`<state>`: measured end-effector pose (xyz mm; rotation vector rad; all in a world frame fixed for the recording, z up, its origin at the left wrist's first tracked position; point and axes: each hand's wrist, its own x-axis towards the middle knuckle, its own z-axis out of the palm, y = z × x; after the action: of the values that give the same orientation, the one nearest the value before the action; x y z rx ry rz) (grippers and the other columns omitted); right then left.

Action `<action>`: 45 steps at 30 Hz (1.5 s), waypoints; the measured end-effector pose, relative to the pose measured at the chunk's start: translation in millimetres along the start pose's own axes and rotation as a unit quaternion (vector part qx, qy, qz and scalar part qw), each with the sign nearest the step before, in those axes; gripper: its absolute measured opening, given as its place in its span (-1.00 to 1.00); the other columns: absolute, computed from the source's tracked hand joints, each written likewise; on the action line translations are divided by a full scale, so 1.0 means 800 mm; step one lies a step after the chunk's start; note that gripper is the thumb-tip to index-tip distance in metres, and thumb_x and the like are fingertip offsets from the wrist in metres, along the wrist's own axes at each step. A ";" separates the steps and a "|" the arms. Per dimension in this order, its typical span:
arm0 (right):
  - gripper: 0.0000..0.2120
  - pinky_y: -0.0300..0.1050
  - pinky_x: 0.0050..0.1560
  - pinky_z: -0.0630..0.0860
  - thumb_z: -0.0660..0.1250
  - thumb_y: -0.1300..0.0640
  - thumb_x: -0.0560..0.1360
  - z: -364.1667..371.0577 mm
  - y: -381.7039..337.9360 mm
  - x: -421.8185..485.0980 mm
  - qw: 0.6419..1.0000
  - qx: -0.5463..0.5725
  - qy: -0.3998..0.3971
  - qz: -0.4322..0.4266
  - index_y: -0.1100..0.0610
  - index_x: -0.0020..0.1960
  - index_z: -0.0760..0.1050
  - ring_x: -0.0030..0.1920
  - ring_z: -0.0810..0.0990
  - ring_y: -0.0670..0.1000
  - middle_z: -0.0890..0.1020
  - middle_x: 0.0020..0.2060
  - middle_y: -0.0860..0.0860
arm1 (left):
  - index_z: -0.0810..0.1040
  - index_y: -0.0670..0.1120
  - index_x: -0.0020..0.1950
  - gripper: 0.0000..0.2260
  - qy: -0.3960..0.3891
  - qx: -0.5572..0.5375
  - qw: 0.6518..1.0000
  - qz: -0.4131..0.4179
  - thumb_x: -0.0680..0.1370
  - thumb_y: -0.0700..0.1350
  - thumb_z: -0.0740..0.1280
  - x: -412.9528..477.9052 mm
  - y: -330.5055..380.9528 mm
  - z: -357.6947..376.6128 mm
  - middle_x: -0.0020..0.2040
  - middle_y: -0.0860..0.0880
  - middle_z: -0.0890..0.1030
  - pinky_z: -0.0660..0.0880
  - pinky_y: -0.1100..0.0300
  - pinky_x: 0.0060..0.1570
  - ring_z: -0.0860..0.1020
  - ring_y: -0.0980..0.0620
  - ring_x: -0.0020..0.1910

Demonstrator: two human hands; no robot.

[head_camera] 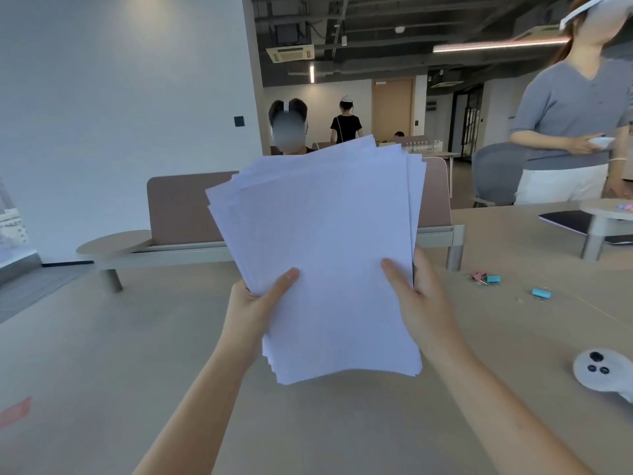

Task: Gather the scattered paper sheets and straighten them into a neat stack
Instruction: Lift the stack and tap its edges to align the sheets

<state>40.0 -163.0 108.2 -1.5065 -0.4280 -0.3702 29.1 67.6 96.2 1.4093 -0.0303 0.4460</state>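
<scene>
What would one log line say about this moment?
left hand: holds sheets | right hand: holds sheets | sheets: upright, fanned at top, uneven | table: below

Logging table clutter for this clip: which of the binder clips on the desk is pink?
The pink binder clip, leftmost of the group, right beside a blue binder clip. Another blue clip lies apart, farther right.

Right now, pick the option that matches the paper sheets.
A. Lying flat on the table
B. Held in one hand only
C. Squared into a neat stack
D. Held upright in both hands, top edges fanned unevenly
D: the left hand and right hand each hold a side of the paper sheets, whose top corners splay out unaligned.
</scene>
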 end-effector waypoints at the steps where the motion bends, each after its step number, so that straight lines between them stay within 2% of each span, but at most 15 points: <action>1: -0.85 -0.24 0.12 0.45 0.26 0.06 0.64 0.004 0.004 -0.004 1.000 -0.002 0.025 -0.001 0.05 0.18 0.50 0.08 0.60 -0.32 0.65 0.00 -0.32 | 0.71 -0.15 0.19 -0.62 0.014 0.007 1.000 0.004 0.44 0.00 0.56 -0.004 -0.004 0.002 0.10 -0.04 0.80 0.67 -0.04 0.11 0.77 -0.06 0.09; 3: -0.89 -0.37 0.06 0.41 0.26 0.04 0.64 0.014 0.021 -0.017 0.999 -0.012 0.039 0.025 0.03 0.13 0.47 0.01 0.56 -0.44 0.62 -0.05 -0.34 | 0.70 -0.10 0.21 -0.67 0.041 0.010 0.999 0.018 0.50 0.00 0.57 -0.014 -0.016 0.007 0.09 0.01 0.80 0.68 0.05 0.03 0.77 0.01 0.08; 6: -0.89 -0.56 0.07 0.39 0.26 0.04 0.64 0.028 0.052 -0.034 0.998 -0.007 0.037 0.058 -0.11 0.14 0.47 0.16 0.51 -0.50 0.62 0.05 -0.44 | 0.69 -0.03 0.18 -0.81 0.070 0.006 0.997 0.029 0.58 -0.05 0.49 -0.030 -0.033 0.024 0.05 0.07 0.80 0.66 0.22 -0.10 0.77 0.08 0.04; 10: -0.89 -0.41 0.20 0.41 0.24 0.07 0.65 0.023 0.044 -0.022 0.994 -0.011 0.097 0.047 -0.12 -0.02 0.40 0.24 0.49 -0.44 0.59 0.02 -0.29 | 0.68 0.03 0.21 -0.80 0.086 0.042 0.993 0.071 0.61 0.01 0.46 -0.027 -0.026 0.044 0.06 0.13 0.79 0.65 0.29 -0.10 0.75 0.18 0.03; 14: -0.84 -0.40 0.23 0.33 0.25 -0.03 0.63 0.015 0.053 -0.028 0.994 -0.026 0.082 0.071 -0.26 0.17 0.40 0.24 0.45 -0.45 0.54 0.14 -0.43 | 0.69 0.05 0.19 -0.79 0.083 0.053 0.994 0.039 0.59 0.04 0.48 -0.027 -0.040 0.051 0.04 0.14 0.79 0.65 0.20 -0.07 0.75 0.12 0.04; 19: -0.90 -0.49 0.05 0.36 0.23 0.00 0.64 0.010 0.070 -0.031 0.992 -0.015 0.081 0.098 -0.11 0.14 0.44 0.11 0.41 -0.63 0.53 0.11 -0.43 | 0.71 0.02 0.09 -0.87 0.098 0.041 0.994 0.013 0.57 0.01 0.50 -0.027 -0.061 0.049 -0.05 0.13 0.80 0.61 0.33 -0.24 0.76 0.15 -0.08; 22: -0.74 -0.46 0.18 0.34 0.23 0.06 0.65 0.011 0.075 -0.042 0.995 -0.043 0.060 0.071 -0.20 0.29 0.43 0.21 0.45 -0.53 0.54 0.17 -0.50 | 0.72 0.00 0.08 -0.88 0.083 0.045 0.995 -0.030 0.56 -0.04 0.53 -0.037 -0.074 0.047 -0.05 0.12 0.81 0.61 0.34 -0.25 0.77 0.11 -0.04; 26: -0.78 -0.42 0.11 0.46 0.18 0.07 0.67 -0.016 0.051 -0.018 0.986 -0.163 0.022 0.015 -0.17 0.21 0.50 0.13 0.58 -0.38 0.65 0.07 -0.38 | 0.60 0.06 0.29 -0.60 0.080 0.091 0.992 0.037 0.49 -0.04 0.60 -0.020 -0.034 0.010 0.07 0.10 0.79 0.63 0.21 0.01 0.74 0.11 0.08; 29: -0.75 -0.01 -0.15 0.51 0.11 -0.03 0.66 -0.048 0.004 0.018 0.915 -0.391 -0.039 -0.088 0.06 0.02 0.50 -0.15 0.63 0.08 0.67 -0.22 -0.05 | 0.27 0.16 0.63 -0.18 0.107 0.139 0.967 0.183 0.47 -0.06 0.62 0.012 0.039 -0.037 0.50 0.14 0.52 0.37 0.17 0.45 0.46 0.21 0.50; 31: -0.75 -0.01 -0.26 0.42 0.09 -0.05 0.66 -0.057 -0.035 0.037 0.847 -0.506 -0.113 -0.117 0.07 -0.07 0.39 -0.22 0.56 0.18 0.59 -0.31 0.02 | 0.19 0.16 0.68 -0.10 0.036 0.252 0.950 0.179 0.46 0.00 0.62 0.025 0.078 -0.052 0.63 0.18 0.34 0.25 0.20 0.52 0.30 0.24 0.59; 35: -0.86 -0.02 -0.27 0.36 0.05 -0.03 0.67 -0.047 -0.094 0.062 0.760 -0.599 -0.191 -0.164 -0.08 0.03 0.37 -0.19 0.50 0.13 0.50 -0.34 -0.08 | 0.69 -0.08 0.29 -0.55 -0.142 0.249 0.958 0.018 0.44 0.06 0.55 0.025 0.080 -0.048 0.19 0.01 0.78 0.57 -0.12 0.36 0.73 -0.04 0.22; 38: -0.85 -0.01 -0.22 0.40 0.06 -0.01 0.67 -0.034 -0.101 0.067 0.724 -0.633 -0.210 -0.175 -0.03 0.08 0.39 -0.17 0.50 0.15 0.51 -0.31 -0.05 | 0.76 -0.20 0.11 -0.62 -0.120 0.161 0.979 -0.031 0.46 0.07 0.59 0.013 0.046 -0.041 0.08 -0.16 0.80 0.59 -0.32 0.25 0.77 -0.20 0.07; 41: -0.64 0.01 0.16 0.47 0.20 -0.10 0.62 -0.055 -0.073 0.068 0.768 -0.577 -0.147 -0.234 -0.14 0.40 0.37 0.25 0.53 0.05 0.62 0.18 -0.05 | 0.77 -0.21 0.08 -0.55 -0.078 0.081 0.993 -0.032 0.37 0.11 0.58 0.005 0.023 -0.037 0.09 -0.23 0.79 0.58 -0.38 0.22 0.76 -0.28 0.07; 43: -0.27 0.02 0.47 0.27 0.29 -0.25 0.53 -0.082 -0.042 0.061 0.839 -0.488 -0.025 -0.240 -0.08 0.60 0.15 0.55 0.25 -0.01 0.32 0.54 -0.05 | 0.77 -0.22 0.05 -0.54 -0.059 0.066 0.996 -0.026 0.34 0.12 0.58 0.003 0.009 -0.037 0.06 -0.24 0.79 0.58 -0.40 0.20 0.76 -0.30 0.06; 45: -0.08 0.08 0.52 0.21 0.33 -0.34 0.45 -0.101 -0.001 0.043 0.915 -0.364 0.059 -0.164 -0.04 0.64 0.01 0.61 0.12 -0.02 0.15 0.61 -0.06 | 0.76 -0.23 0.07 -0.53 -0.043 0.049 0.998 -0.017 0.36 0.11 0.59 0.003 -0.002 -0.036 0.07 -0.23 0.79 0.59 -0.38 0.20 0.76 -0.29 0.07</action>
<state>73.1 -242.8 124.9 -2.1233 -0.4730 -0.9592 24.6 95.9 90.4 1.5226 -0.0546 0.3636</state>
